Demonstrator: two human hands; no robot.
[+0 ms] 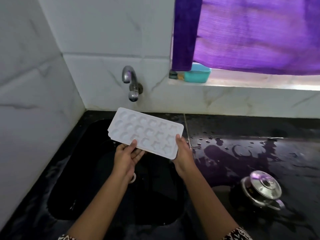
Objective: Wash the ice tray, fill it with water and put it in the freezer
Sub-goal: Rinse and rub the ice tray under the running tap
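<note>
I see one white plastic ice tray (145,134) held over the black sink (83,170), below one chrome tap (130,82). My left hand (127,155) pinches its near edge and my right hand (184,153) grasps its end.

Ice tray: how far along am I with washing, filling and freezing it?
Done: nothing clearly; the counter is wet. In hand: left hand and right hand hold the ice tray over the sink, near the tap, no water visibly running. Likely left: filling, freezer.
</note>
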